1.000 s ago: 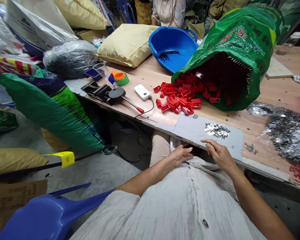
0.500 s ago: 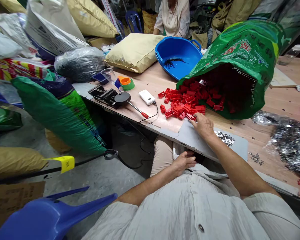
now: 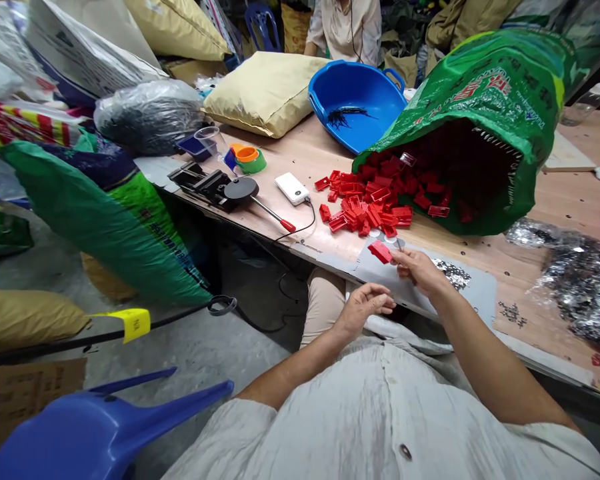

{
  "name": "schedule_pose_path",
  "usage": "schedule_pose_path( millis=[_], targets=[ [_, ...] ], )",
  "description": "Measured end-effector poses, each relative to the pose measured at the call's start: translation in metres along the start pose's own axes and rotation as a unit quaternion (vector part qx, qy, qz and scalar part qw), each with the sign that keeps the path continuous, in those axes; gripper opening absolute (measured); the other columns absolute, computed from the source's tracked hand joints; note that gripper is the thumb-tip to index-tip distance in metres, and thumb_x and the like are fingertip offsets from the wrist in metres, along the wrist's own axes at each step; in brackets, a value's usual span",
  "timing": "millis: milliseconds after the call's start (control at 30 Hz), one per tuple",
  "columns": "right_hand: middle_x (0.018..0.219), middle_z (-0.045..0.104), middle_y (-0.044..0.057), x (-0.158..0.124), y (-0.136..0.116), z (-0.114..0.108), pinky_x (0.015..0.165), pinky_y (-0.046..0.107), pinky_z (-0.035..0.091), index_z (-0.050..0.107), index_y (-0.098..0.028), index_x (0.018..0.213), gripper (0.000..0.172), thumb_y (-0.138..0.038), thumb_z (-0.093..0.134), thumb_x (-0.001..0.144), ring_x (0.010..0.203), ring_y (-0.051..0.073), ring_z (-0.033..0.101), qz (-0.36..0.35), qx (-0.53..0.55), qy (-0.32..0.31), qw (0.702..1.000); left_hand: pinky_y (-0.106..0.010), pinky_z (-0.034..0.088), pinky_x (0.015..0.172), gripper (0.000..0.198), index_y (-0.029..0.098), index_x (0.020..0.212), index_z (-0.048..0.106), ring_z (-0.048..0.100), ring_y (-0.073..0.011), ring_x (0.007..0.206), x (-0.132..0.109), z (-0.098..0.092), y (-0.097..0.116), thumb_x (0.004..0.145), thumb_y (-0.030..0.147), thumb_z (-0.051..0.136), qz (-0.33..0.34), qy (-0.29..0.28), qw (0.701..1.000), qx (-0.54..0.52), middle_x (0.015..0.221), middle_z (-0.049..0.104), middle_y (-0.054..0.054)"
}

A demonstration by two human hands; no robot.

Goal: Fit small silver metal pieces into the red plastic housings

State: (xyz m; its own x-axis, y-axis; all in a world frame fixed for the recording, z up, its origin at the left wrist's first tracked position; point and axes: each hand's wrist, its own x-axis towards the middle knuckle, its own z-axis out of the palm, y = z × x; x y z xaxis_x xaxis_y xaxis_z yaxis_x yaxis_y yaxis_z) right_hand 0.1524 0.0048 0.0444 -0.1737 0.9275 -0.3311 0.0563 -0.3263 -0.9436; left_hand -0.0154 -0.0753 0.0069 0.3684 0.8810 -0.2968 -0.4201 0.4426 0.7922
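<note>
My right hand (image 3: 416,268) pinches a small red plastic piece (image 3: 381,251) just above the grey mat (image 3: 475,288) at the table's near edge. My left hand (image 3: 364,305) hovers close below it, fingers curled, at the table edge over my lap; nothing shows in it. A heap of the same red plastic pieces (image 3: 369,203) spills from the mouth of a big green woven sack (image 3: 480,113) lying on its side. A small pile of shiny metal bits (image 3: 453,273) lies on the mat to the right of my right hand.
A blue basin (image 3: 355,100) with dark bits, a white power bank (image 3: 292,188) with cable, a black hand press (image 3: 220,187) and tape rolls (image 3: 249,159) sit on the wooden table. Bags of metal bits (image 3: 580,280) lie right. Another person sits beyond the basin. Sacks crowd the left floor.
My right hand reached into the red heap, then drew back toward me with one red piece. My left hand rose from my lap toward it.
</note>
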Motion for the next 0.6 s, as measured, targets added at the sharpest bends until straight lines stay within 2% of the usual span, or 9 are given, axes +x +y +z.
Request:
schedule_pose_path(
  millis=[67, 133, 200, 300, 400, 500, 600],
  targets=[
    [0.068, 0.050, -0.004, -0.021, 0.009, -0.002, 0.044, 0.022, 0.022, 0.054, -0.018, 0.076, 0.039, -0.052, 0.073, 0.072, 0.048, 0.005, 0.030, 0.055, 0.120, -0.053, 0.990, -0.035, 0.053, 0.083, 0.043, 0.015, 0.103, 0.061, 0.068, -0.0190, 0.085, 0.003, 0.006, 0.010, 0.072, 0.039, 0.079, 0.053, 0.022, 0.998, -0.006, 0.085, 0.070, -0.006],
    [0.066, 0.047, -0.005, -0.041, 0.018, -0.003, 0.043, 0.021, 0.021, 0.054, -0.018, 0.078, 0.036, -0.048, 0.074, 0.074, 0.047, 0.004, 0.026, 0.091, 0.200, -0.083, 0.972, -0.034, 0.051, 0.090, 0.049, 0.018, 0.110, 0.059, 0.067, -0.0171, 0.092, 0.006, 0.013, 0.017, 0.069, 0.033, 0.083, 0.102, 0.042, 0.994, 0.001, 0.100, 0.069, -0.005],
    [0.065, 0.045, -0.006, -0.056, 0.027, -0.002, 0.042, 0.019, 0.022, 0.054, -0.019, 0.081, 0.033, -0.045, 0.074, 0.075, 0.047, 0.004, 0.024, 0.114, 0.258, -0.096, 0.955, -0.032, 0.048, 0.096, 0.058, 0.023, 0.118, 0.058, 0.066, -0.0160, 0.099, 0.008, 0.020, 0.021, 0.067, 0.027, 0.084, 0.114, 0.034, 0.993, 0.011, 0.113, 0.066, -0.004],
    [0.066, 0.044, -0.006, -0.071, 0.037, 0.001, 0.040, 0.019, 0.023, 0.053, -0.020, 0.084, 0.030, -0.041, 0.072, 0.077, 0.046, 0.004, 0.021, 0.135, 0.309, -0.098, 0.936, -0.033, 0.045, 0.101, 0.066, 0.026, 0.128, 0.056, 0.065, -0.0173, 0.106, 0.007, 0.031, 0.021, 0.068, 0.027, 0.083, 0.087, -0.011, 0.996, 0.008, 0.116, 0.068, -0.004],
    [0.067, 0.046, -0.005, -0.082, 0.045, 0.002, 0.039, 0.019, 0.022, 0.054, -0.020, 0.085, 0.028, -0.040, 0.072, 0.076, 0.046, 0.004, 0.022, 0.142, 0.331, -0.083, 0.929, -0.034, 0.045, 0.100, 0.062, 0.024, 0.127, 0.059, 0.066, -0.0190, 0.104, 0.007, 0.037, 0.016, 0.070, 0.029, 0.082, 0.062, -0.037, 0.997, -0.005, 0.110, 0.072, -0.006],
    [0.069, 0.048, -0.005, -0.093, 0.051, 0.001, 0.040, 0.018, 0.021, 0.055, -0.019, 0.085, 0.031, -0.043, 0.074, 0.076, 0.046, 0.003, 0.023, 0.130, 0.327, -0.063, 0.934, -0.034, 0.046, 0.098, 0.059, 0.021, 0.126, 0.059, 0.068, -0.0183, 0.096, 0.006, 0.039, 0.013, 0.071, 0.031, 0.081, 0.029, -0.050, 0.998, -0.032, 0.101, 0.074, -0.006],
    [0.071, 0.048, -0.005, -0.106, 0.055, -0.006, 0.042, 0.018, 0.018, 0.058, -0.018, 0.091, 0.034, -0.048, 0.071, 0.080, 0.047, 0.002, 0.024, 0.104, 0.279, -0.054, 0.953, -0.035, 0.046, 0.098, 0.060, 0.020, 0.126, 0.058, 0.070, -0.0177, 0.093, 0.005, 0.038, 0.013, 0.072, 0.031, 0.081, -0.015, -0.055, 0.996, -0.066, 0.096, 0.073, -0.004]
  ],
)
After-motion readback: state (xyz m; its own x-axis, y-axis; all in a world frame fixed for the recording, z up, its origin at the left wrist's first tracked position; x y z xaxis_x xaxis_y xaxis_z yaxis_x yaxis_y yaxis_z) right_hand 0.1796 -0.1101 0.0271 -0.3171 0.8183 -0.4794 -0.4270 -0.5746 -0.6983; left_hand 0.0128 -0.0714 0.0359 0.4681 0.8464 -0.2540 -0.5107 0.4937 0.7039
